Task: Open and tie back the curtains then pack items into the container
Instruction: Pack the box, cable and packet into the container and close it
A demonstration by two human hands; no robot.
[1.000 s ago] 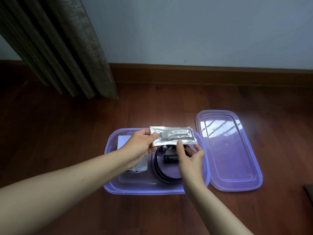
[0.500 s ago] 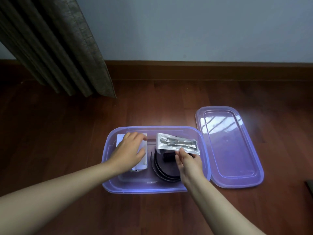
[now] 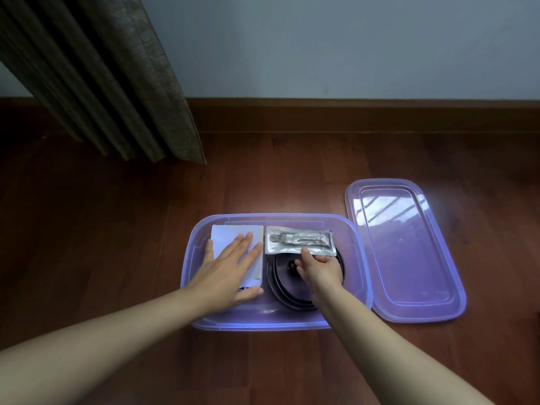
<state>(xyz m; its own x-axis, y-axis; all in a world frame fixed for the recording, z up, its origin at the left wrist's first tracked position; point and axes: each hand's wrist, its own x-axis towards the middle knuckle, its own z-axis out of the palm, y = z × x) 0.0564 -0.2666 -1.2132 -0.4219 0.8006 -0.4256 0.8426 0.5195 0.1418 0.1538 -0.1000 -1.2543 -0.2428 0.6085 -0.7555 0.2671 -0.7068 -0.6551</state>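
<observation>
Left hand [image 3: 230, 268] flat, fingers spread, on white paper packet [image 3: 233, 238]; right hand [image 3: 317, 266] pinching silver foil pouch [image 3: 299, 244] inside translucent purple plastic container [image 3: 190, 258].

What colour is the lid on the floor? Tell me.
Translucent purple lid, best seen in the head view.

One head-worn wide-angle view looked forward and steeply down from above the floor [image 3: 117, 229], close over the open container [image 3: 362, 258], facing the wall [image 3: 350, 45]. No second view was supplied.

Glossy translucent plastic container [image 3: 361, 258], shiny foil packet [image 3: 299, 244], polished wood floor [image 3: 117, 229].
</observation>
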